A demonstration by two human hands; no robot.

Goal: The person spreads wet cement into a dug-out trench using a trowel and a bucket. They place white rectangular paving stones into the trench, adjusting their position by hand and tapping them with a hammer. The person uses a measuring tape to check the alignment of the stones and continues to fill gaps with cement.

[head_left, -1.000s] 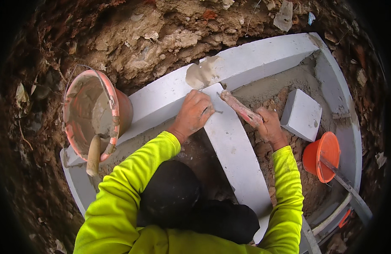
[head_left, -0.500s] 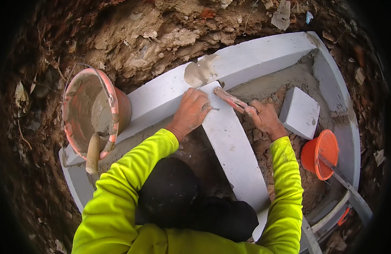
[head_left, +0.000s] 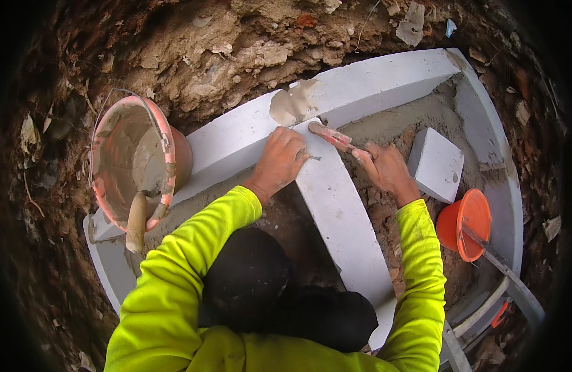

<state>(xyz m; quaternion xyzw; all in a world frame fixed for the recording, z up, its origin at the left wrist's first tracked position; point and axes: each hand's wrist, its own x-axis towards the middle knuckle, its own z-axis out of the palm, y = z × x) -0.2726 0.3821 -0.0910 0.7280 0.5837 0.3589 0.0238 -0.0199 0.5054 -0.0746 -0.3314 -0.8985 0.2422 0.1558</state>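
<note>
My left hand (head_left: 280, 160) rests at the top end of a pale block wall (head_left: 345, 208), its fingers closed round a thin grey nail (head_left: 314, 157) that pokes out to the right over the block. In my right hand (head_left: 387, 172) is a short, mortar-smeared tool with red sides (head_left: 330, 134); its kind is not clear. The tool's rounded far end lies over the block's top, just beyond the nail. Wet mortar (head_left: 292, 102) covers a joint in the long pale wall (head_left: 236, 137) behind my hands.
An orange bucket (head_left: 182, 158) of mortar with a wooden-handled trowel (head_left: 136, 223) stands left. On the right are a loose pale block (head_left: 436, 165), a small orange bucket (head_left: 466, 226) and a long metal bar (head_left: 515, 282). Rough earth (head_left: 218, 49) rises beyond the wall.
The red-sided tool in my right hand has shifted slightly up and left over the block's end. My left hand keeps its place with the nail.
</note>
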